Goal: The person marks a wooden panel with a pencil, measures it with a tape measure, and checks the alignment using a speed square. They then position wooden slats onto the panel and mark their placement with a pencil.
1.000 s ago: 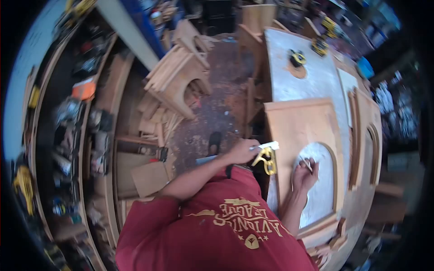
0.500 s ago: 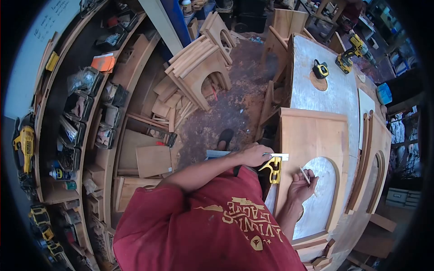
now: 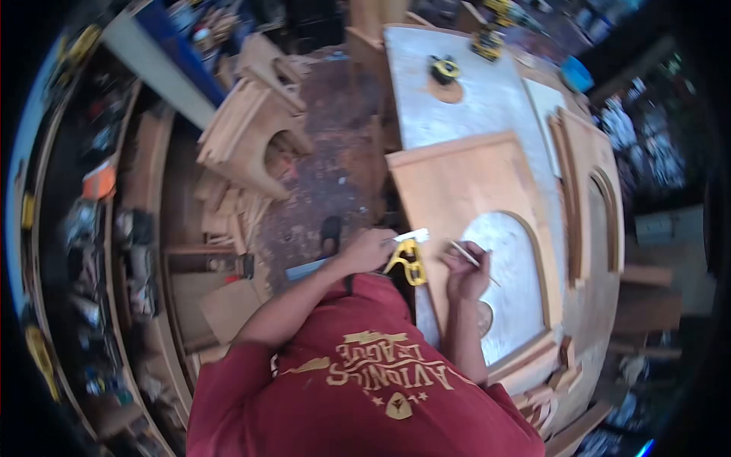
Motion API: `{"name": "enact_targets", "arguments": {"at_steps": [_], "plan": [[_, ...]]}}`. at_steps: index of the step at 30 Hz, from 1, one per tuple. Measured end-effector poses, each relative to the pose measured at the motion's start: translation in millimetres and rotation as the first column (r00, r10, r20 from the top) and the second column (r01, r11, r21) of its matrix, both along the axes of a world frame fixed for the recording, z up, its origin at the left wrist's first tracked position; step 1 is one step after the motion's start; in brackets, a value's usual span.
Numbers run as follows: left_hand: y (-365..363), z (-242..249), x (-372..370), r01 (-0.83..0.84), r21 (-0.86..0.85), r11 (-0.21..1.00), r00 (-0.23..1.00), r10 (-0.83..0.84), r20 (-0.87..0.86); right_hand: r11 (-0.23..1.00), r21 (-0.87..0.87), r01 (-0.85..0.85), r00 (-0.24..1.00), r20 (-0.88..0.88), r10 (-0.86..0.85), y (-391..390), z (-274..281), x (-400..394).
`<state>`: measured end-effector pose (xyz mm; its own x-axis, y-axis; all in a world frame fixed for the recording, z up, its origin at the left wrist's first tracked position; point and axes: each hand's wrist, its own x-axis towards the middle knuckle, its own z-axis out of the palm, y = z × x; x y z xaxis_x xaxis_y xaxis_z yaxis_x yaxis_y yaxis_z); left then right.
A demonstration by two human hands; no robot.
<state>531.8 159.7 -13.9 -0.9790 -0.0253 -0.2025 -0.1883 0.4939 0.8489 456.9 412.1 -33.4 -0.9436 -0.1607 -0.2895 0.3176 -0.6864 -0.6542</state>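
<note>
My left hand [image 3: 369,250] is closed on a combination square [image 3: 412,264] with a yellow head and a pale steel blade. The square sits at the near-left edge of a wooden panel [image 3: 464,179] that has an arched cutout, its blade end reaching over the wood. In my right hand [image 3: 470,270] a thin light-coloured pencil [image 3: 465,254] is gripped between the fingers, above the panel beside the cutout. The panel lies on a worn, silvery-white worktable [image 3: 426,114], which shows through the arch. Motion blurs the picture a little.
A yellow-black tape measure [image 3: 444,70] and a power drill [image 3: 487,44] rest farther back on the table. Another arched panel [image 3: 598,183] lies on the right. Stacked wooden pieces [image 3: 251,137] stand on the floor at left, near shelves [image 3: 156,221] of bins.
The view has turned, so table and panel appear farther left and tilted. Both hands keep their hold on the square and the pencil, and the right hand is slightly closer to the square.
</note>
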Motion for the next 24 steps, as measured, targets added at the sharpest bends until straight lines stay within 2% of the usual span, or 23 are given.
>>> {"name": "enact_targets", "arguments": {"at_steps": [1, 7, 10, 13, 24], "plan": [[-1.2, 3.9, -1.1, -0.008, 0.017, 1.000, 0.999, 0.008, 0.035, 0.999, -0.044, -0.009, 1.000, -0.023, 0.008, -1.4, 0.8, 0.2], [-5.0, 7.2, -1.2, 0.024, 0.005, 1.000, 0.998, -0.024, 0.063, 1.000, 0.005, -0.024, 0.996, -0.089, 0.024, -4.6, 4.3, 2.7], [-7.7, 9.5, -4.1, 0.040, 0.081, 0.996, 0.988, -0.052, 0.145, 1.000, 0.006, -0.029, 0.997, -0.076, 0.029, -3.5, 2.5, 3.8], [-8.3, 10.4, -6.2, 0.028, 0.118, 0.993, 0.980, -0.051, 0.191, 0.996, 0.085, 0.004, 0.994, -0.106, 0.005, -8.8, 8.8, 5.5], [-6.7, 13.0, -7.6, 0.012, 0.106, 0.994, 0.978, -0.034, 0.207, 0.980, 0.198, -0.011, 0.989, -0.140, 0.039, -9.7, 10.5, 7.7]]}}
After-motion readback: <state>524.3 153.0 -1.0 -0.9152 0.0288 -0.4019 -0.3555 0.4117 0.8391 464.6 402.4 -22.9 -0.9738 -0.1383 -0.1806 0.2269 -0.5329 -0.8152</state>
